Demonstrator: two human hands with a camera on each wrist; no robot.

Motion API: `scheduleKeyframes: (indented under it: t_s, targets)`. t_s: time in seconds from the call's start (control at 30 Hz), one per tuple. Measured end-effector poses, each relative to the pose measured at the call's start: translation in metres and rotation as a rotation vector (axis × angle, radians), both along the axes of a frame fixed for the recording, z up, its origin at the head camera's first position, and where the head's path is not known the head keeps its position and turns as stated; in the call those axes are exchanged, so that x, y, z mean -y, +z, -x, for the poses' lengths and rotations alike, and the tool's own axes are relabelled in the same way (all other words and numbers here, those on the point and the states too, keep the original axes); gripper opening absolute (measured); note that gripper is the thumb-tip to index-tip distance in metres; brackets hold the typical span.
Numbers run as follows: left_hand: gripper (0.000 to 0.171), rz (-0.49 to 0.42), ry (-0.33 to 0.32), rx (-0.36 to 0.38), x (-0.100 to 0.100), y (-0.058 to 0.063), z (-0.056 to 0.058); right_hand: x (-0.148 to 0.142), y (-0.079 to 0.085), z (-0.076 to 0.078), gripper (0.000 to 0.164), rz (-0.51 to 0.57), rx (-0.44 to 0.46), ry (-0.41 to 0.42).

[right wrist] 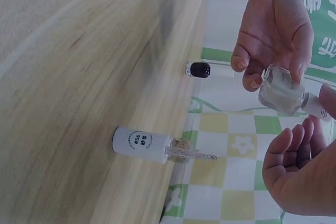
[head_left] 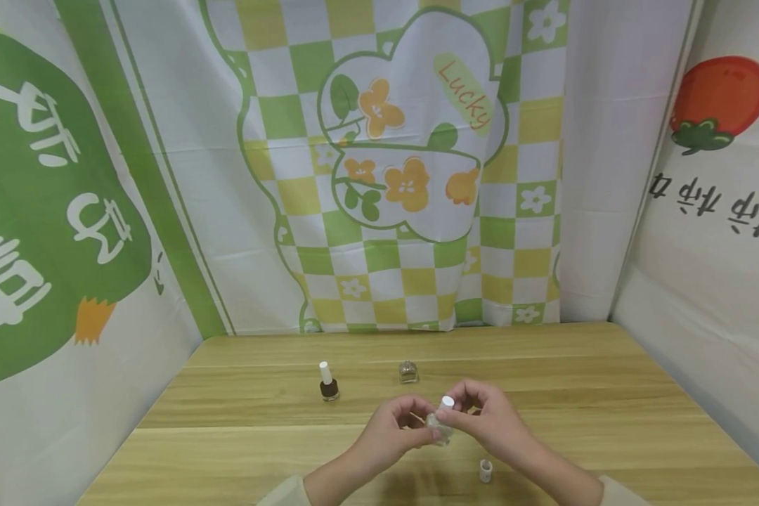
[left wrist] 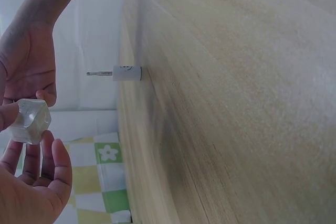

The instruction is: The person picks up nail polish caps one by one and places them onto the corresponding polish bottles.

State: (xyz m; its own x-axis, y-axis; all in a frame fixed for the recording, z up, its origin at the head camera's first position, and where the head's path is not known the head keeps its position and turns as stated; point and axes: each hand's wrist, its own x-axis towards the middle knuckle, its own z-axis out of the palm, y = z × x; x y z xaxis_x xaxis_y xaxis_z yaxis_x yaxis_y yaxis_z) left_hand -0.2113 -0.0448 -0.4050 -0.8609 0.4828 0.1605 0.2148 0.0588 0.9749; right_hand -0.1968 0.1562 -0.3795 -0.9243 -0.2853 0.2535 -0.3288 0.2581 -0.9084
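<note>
Over the front of the table, my left hand [head_left: 388, 429] holds a clear square nail polish bottle [right wrist: 279, 95] by its sides. My right hand [head_left: 493, 422] pinches the bottle's white cap [head_left: 446, 403] between thumb and fingers; the cap sits at the neck. In the right wrist view the bottle is tilted, with pale, nearly clear contents. Below my right hand a loose white brush cap [head_left: 485, 471] stands on the table, its glittery brush [right wrist: 197, 153] pointing up. "#56" is printed on its side.
Farther back stands a small glass bottle without a cap [head_left: 407, 372], its contents brownish and glittery. A dark nail polish bottle with a white cap [head_left: 329, 386] stands to the left. Printed cloth [head_left: 411, 281] hangs behind the wooden table [head_left: 240, 400] and at both sides.
</note>
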Motion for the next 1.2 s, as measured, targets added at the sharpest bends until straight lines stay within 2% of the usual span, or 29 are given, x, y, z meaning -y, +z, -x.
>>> scheduleKeyframes:
  t_s: [0.13,0.3,0.4,0.63,0.83,0.97,1.2]
  targets:
    - [0.021,0.003,0.007,-0.003,0.000,-0.002,0.001,0.001,0.000,-0.001,0.023,0.006,0.008,-0.015]
    - [0.021,0.007,0.004,0.012,0.000,-0.002,0.002,-0.001,0.000,0.000,0.023,0.004,0.012,0.019]
    - [0.021,0.006,0.001,0.022,0.001,0.000,0.001,-0.005,0.000,0.002,0.021,0.005,0.004,0.067]
    - [0.023,-0.010,-0.031,0.022,0.003,0.004,-0.001,-0.015,0.004,0.007,0.019,0.033,-0.013,0.235]
    - [0.023,-0.025,-0.078,0.019,0.003,0.004,-0.001,-0.018,0.004,0.009,0.019,0.047,-0.033,0.301]
    - [0.023,-0.035,-0.085,0.017,0.003,0.004,-0.001,-0.017,0.003,0.009,0.018,0.045,-0.039,0.302]
    - [0.023,-0.020,-0.071,0.018,0.003,0.004,-0.001,-0.013,0.003,0.008,0.016,0.012,-0.029,0.226]
